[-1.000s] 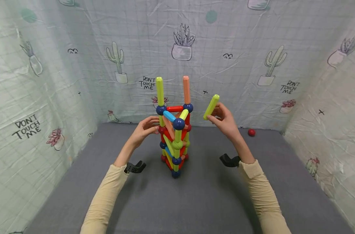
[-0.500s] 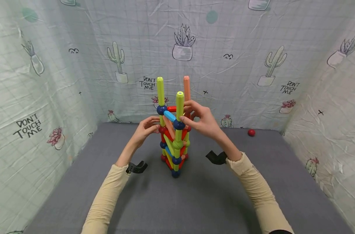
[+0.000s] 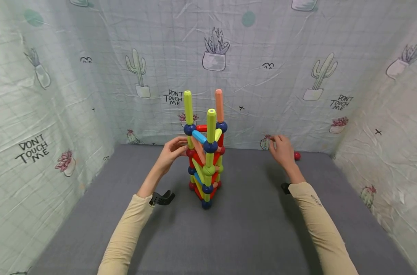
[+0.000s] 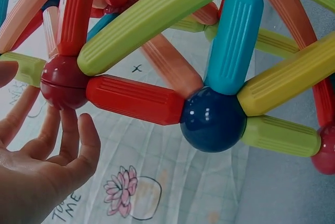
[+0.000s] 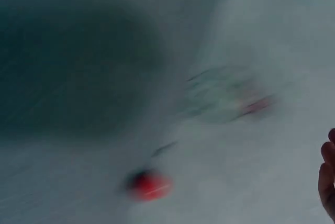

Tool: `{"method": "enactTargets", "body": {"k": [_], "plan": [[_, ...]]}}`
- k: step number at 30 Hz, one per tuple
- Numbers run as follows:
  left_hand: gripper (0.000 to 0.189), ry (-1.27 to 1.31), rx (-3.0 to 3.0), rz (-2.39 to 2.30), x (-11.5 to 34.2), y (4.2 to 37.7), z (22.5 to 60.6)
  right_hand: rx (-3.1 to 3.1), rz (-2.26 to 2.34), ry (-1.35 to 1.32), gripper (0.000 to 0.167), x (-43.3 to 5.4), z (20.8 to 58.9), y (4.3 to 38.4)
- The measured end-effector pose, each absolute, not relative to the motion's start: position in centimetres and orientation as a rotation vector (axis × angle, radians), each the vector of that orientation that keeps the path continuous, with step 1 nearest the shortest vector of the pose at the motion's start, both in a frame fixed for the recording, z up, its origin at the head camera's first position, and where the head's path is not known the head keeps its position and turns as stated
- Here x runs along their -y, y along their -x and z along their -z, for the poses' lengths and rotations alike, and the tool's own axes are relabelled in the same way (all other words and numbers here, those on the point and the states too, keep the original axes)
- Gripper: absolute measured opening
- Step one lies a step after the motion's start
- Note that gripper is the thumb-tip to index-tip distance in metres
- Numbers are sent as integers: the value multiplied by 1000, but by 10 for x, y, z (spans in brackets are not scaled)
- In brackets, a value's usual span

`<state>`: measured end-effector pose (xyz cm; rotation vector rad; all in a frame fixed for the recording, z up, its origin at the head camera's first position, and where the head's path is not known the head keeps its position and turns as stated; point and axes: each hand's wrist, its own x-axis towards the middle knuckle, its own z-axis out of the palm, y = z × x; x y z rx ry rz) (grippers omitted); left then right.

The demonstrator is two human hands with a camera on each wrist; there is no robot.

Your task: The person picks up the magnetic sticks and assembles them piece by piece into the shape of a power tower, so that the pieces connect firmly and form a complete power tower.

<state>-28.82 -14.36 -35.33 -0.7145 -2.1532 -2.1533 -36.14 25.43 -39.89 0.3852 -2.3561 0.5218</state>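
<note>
A tower of magnetic rods and balls point(image 3: 208, 170) stands upright on the grey table. Three rods rise from its top: a lime rod point(image 3: 188, 107), an orange rod point(image 3: 219, 106) and a front lime rod point(image 3: 211, 126) on a dark blue ball point(image 3: 210, 147). My left hand point(image 3: 170, 153) holds the tower's left column from the side; up close, its fingertips touch a red ball point(image 4: 65, 81), with the thumb beside a short lime rod point(image 4: 26, 68). My right hand point(image 3: 283, 151) is in the air to the right, fingers loosely bent, nothing visible in it.
A loose red ball point(image 3: 297, 156) lies near the table's back right edge, just behind my right hand; the right wrist view shows it blurred. A printed curtain point(image 3: 249, 76) hangs around the back and sides of the grey table point(image 3: 242, 236).
My right hand has brought a lime rod to the tower's front top ball, let it go standing there, and moved away right toward the loose red ball. The left hand has stayed put.
</note>
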Motion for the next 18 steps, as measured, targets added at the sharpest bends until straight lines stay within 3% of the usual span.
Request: {"method": "enactTargets", "body": {"k": [7, 18], "plan": [[26, 708, 2198, 2101, 144, 286, 356, 2785, -346, -51, 38, -331, 453, 378], [36, 781, 2271, 1995, 148, 285, 357, 3107, -267, -8, 54, -362, 464, 387]]}}
